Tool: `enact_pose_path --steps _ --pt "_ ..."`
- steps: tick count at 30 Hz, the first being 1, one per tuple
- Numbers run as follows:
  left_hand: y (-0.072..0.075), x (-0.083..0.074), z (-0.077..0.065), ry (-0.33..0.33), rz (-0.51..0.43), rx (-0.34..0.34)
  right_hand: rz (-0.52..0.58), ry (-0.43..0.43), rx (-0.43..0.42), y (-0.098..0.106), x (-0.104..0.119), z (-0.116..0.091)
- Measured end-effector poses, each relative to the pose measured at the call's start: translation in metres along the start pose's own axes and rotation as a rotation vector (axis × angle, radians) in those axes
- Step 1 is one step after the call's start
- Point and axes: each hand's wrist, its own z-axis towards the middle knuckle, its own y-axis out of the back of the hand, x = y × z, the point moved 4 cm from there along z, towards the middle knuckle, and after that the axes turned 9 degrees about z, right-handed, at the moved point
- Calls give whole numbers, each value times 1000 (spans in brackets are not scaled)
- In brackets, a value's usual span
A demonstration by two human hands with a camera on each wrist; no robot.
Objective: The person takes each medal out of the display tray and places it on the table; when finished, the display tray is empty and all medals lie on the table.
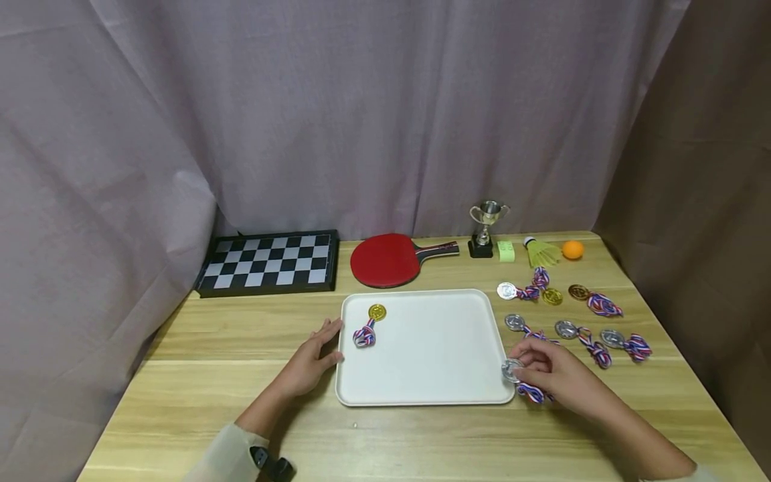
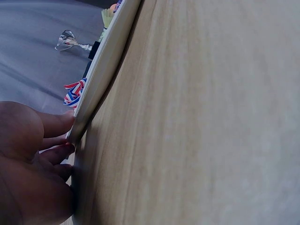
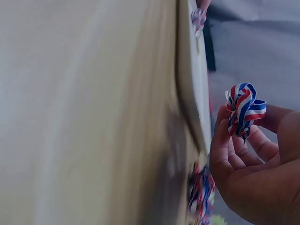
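Observation:
My right hand (image 1: 554, 371) pinches a silver medal (image 1: 512, 370) between thumb and fingers, at the right rim of the white tray (image 1: 434, 348). Its bunched red, white and blue ribbon (image 3: 243, 110) shows beside the fingers in the right wrist view. At the tray's left rim, my left hand (image 1: 306, 365) touches the edge with thumb and fingertips, the fingers fairly straight in the head view. Inside the tray, toward its upper left, lies a gold medal (image 1: 377, 312) with its ribbon (image 1: 364, 336) bundled below it.
Right of the tray lie several ribboned medals, among them a bronze-coloured medal (image 1: 579, 292) and a silver medal (image 1: 612, 338). Along the back are a chessboard (image 1: 271, 261), red table tennis paddle (image 1: 385, 261), trophy cup (image 1: 484, 231), green block (image 1: 506, 252), shuttlecock (image 1: 542, 254) and orange ball (image 1: 573, 250).

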Motion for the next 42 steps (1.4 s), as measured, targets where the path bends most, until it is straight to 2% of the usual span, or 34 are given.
enact_pose_path --steps 4,7,14,22,28,42 --pt "0 0 0 10 -3 -2 -81 -1 -90 16 -14 -15" --pt "0 -1 -1 9 -6 -2 -140 17 -124 22 -22 -22" --pt "-1 0 0 0 6 -2 -298 66 -178 19 -31 -27" --pt "-1 0 0 0 6 -5 -410 35 -274 18 -34 -28" --pt "-1 0 0 -2 9 -5 -439 15 -297 19 -34 -29" --pt "0 0 0 -16 2 -5 -438 98 -339 20 -29 -30"
